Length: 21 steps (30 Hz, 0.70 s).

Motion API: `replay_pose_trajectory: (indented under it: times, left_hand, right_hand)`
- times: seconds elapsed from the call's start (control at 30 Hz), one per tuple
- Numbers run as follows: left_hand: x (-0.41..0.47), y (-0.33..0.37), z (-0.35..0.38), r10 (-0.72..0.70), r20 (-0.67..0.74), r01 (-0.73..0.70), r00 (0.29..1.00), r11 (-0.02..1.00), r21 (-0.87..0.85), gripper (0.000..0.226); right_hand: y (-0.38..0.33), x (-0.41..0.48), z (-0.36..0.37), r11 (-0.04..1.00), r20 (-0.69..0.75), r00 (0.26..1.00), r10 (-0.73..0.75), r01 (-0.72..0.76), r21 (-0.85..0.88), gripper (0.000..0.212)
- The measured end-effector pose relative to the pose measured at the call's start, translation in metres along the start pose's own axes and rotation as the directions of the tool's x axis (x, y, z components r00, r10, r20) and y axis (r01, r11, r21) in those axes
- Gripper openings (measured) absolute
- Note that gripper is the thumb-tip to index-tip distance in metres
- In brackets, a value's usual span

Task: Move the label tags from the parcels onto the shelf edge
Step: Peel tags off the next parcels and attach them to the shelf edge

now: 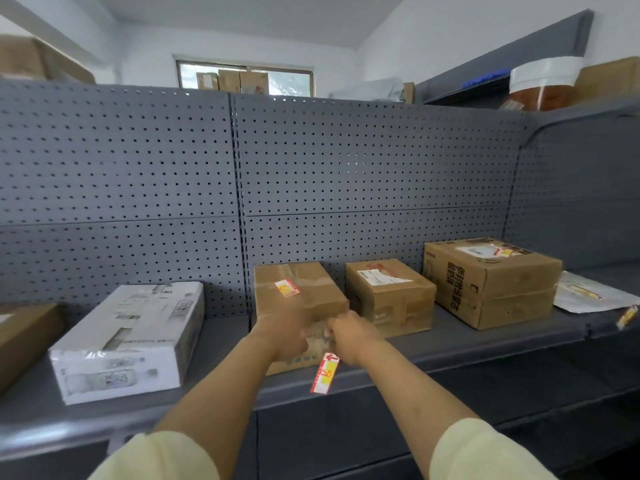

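Both my hands are at the front end of a brown cardboard parcel (304, 292) on the grey shelf. My left hand (285, 332) rests against the parcel's front face. My right hand (349, 336) is closed, and a red, yellow and white label tag (325, 373) hangs below it over the shelf edge (450, 370). Another red and yellow tag (286, 287) sticks on this parcel's top. A further tag (504, 252) lies on the large right parcel (491, 282), and one (627, 317) hangs at the shelf edge far right. Motion blur hides the fingers.
A white box (128, 341) lies left of the parcel and a brown box (24, 337) at the far left. A smaller brown parcel (389, 294) stands to the right, and a white mailer bag (588, 296) beyond. Grey pegboard (138, 168) backs the shelf.
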<state>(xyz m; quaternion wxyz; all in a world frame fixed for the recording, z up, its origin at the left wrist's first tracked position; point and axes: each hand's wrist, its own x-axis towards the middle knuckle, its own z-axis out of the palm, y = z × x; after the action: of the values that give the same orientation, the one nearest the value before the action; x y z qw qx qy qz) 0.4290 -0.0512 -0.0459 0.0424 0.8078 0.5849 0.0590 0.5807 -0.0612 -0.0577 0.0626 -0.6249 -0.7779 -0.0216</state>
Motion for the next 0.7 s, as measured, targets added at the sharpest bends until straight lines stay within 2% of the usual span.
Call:
replay_pose_trajectory:
  times: [0.2, 0.3, 0.4, 0.53, 0.7]
  left_hand:
    - [0.003, -0.004, 0.015, -0.062, 0.051, 0.062, 0.997, 0.998, -0.010, 0.017]
    - [0.001, -0.012, 0.024, -0.105, 0.106, 0.099, 0.989, 0.994, 0.055, 0.031]
    - [-0.004, -0.016, 0.032, -0.119, 0.115, 0.111, 0.986, 0.991, 0.071, 0.032]
    - [-0.012, -0.015, 0.042, -0.129, 0.119, 0.120, 0.984, 0.989, 0.083, 0.030]
    - [-0.023, -0.025, 0.047, -0.160, 0.133, 0.147, 0.978, 0.984, 0.103, 0.032]
  right_hand:
    - [-0.001, 0.008, 0.023, 0.998, 0.065, 0.996, -0.060, 0.060, 0.001, 0.028]
    - [-0.005, 0.012, 0.037, 0.991, 0.112, 0.987, -0.112, 0.119, -0.054, 0.037]
    - [-0.008, 0.010, 0.051, 0.981, 0.165, 0.981, -0.102, 0.126, -0.145, 0.038]
    - [-0.009, 0.008, 0.061, 0.956, 0.095, 0.992, -0.078, 0.101, -0.276, 0.037]
    - [-0.012, 0.014, 0.064, 0.949, 0.065, 0.997, -0.040, 0.058, -0.310, 0.036]
